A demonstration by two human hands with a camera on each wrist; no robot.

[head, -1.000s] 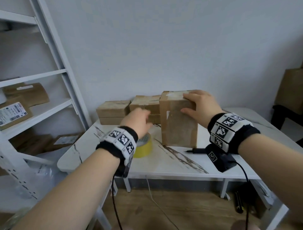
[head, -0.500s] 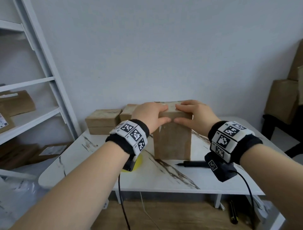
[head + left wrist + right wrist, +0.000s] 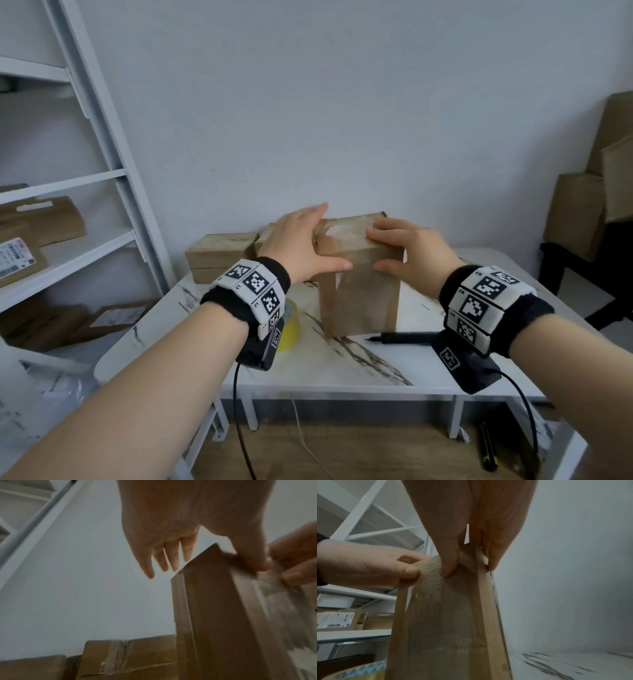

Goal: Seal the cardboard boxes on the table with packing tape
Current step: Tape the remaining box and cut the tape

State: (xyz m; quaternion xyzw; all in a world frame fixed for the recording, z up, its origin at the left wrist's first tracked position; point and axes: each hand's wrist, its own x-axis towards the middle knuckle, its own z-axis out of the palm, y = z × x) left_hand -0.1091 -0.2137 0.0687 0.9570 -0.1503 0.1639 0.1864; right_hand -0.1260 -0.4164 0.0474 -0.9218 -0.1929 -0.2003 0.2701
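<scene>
Cardboard box [image 3: 359, 294]: stands on end near the middle of the marble-pattern table [image 3: 342, 363], long axis vertical, broad face toward the near edge; clear tape shows across its top and down its front face.
Left hand [image 3: 298, 246]: rests at the box's top left corner, thumb pressed flat on the front face, fingers straight and reaching past the left side; no fingers curl round the box.
Right hand [image 3: 411, 253]: clamps the top right corner, thumb on the front face, fingers bent over the top edge.
Tape roll [image 3: 289, 325]: yellow, lies on the table left of the box, partly hidden by the left wrist.
Black pen [image 3: 397, 338]: lies on the table just right of the box's base, long axis parallel to the near edge.
Other boxes [image 3: 219, 253]: flat cardboard boxes along the table's far edge, against the wall.
Shelving unit [image 3: 68, 240]: white, left of the table; its shelves hold labelled cardboard parcels [image 3: 20, 257].
</scene>
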